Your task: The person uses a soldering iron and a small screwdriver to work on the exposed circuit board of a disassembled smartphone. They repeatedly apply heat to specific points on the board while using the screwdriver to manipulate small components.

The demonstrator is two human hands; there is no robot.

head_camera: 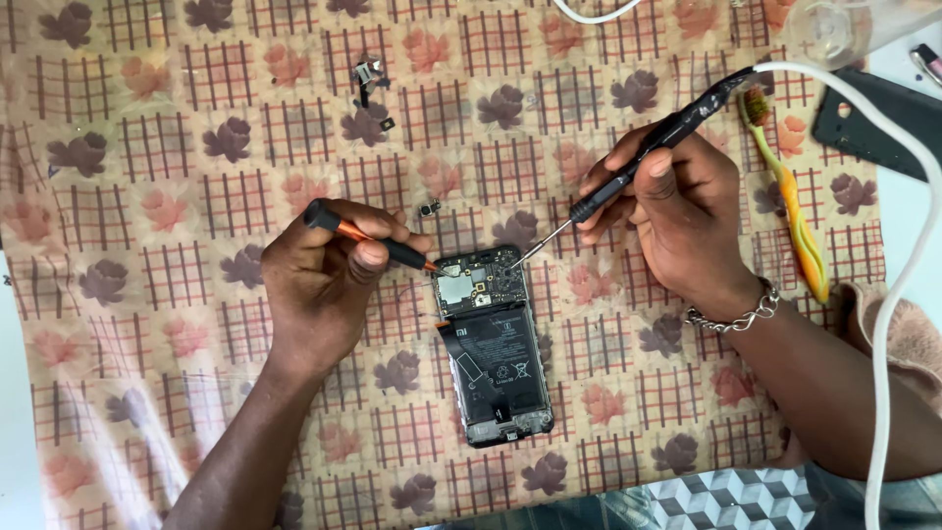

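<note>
1. An opened smartphone (494,344) lies face down near the middle of the counter, on a patterned cloth (177,147) of leaves and checks. Its back cover is off, so the black battery and the circuit board at its upper end show.
2. The left hand (319,285) has its grip closed around a small screwdriver (368,240) with an orange shaft and black handle; the tip touches the upper left corner of the phone's board.
3. The right hand (682,216) has its grip closed, pen-fashion, around a black soldering iron (648,152). Its thin metal tip rests at the upper right part of the board.
4. A white cable (903,285) runs from the iron's rear end, arcs right and drops past the right forearm.
5. A metal chain bracelet (736,316) sits on the right wrist.
6. A toothbrush (790,196) with an orange and yellow handle lies just right of the right hand.
7. Small loose parts (371,83) lie on the cloth above the left hand, well apart from the phone.
</note>
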